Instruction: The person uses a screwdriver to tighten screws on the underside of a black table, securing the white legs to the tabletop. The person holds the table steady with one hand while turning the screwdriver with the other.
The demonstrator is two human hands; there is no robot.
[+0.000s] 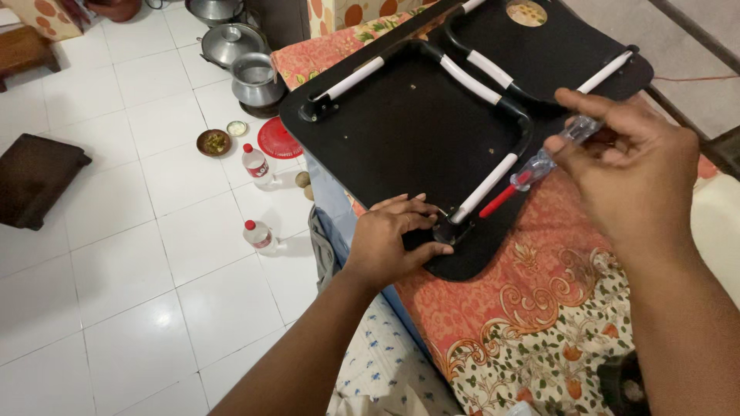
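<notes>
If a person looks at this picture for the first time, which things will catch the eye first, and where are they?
First comes the black folding table, lying upside down on the patterned bedspread, its white and black legs folded flat. The right hand holds a clear-handled screwdriver above the near corner, where the left hand presses by the leg's hinge. On the white floor at left stand two plastic bottles and metal pots.

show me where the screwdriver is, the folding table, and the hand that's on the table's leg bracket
screwdriver (539, 163), head view, on its clear handle.
folding table (401, 131), head view, on the bare black underside.
left hand (397, 235), head view, on the back of the hand.
</notes>
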